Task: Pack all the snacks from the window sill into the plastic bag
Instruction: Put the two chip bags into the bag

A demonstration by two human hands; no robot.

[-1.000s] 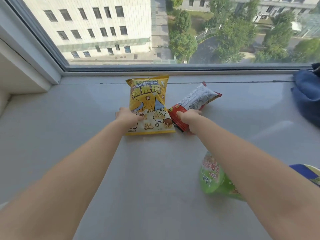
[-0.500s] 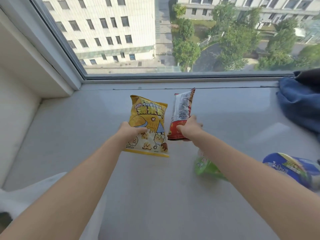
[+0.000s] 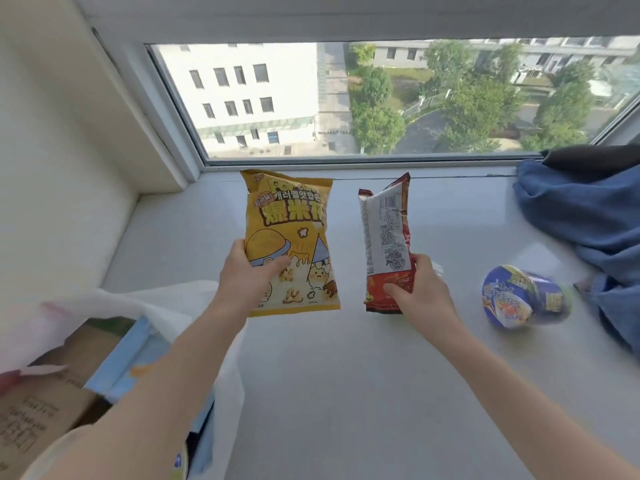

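My left hand point(image 3: 247, 278) grips the lower left edge of a yellow popcorn bag point(image 3: 289, 237) and holds it upright above the window sill point(image 3: 346, 393). My right hand point(image 3: 420, 292) grips the bottom of a red and white snack packet point(image 3: 384, 233), also upright in the air. A blue instant noodle cup point(image 3: 523, 296) lies on its side on the sill to the right. The white plastic bag point(image 3: 180, 303) sits open at the lower left, with a brown box point(image 3: 41, 410) and a light blue box point(image 3: 124, 358) inside it.
A crumpled blue cloth point(image 3: 585, 216) lies at the right end of the sill, close to the noodle cup. The window glass point(image 3: 381, 98) closes off the far side. A white wall point(image 3: 62, 150) bounds the left.
Both hands have lifted their packets off the sill and raised them upright. The view has swung left and back, bringing the plastic bag into sight; the green packet is hidden now.
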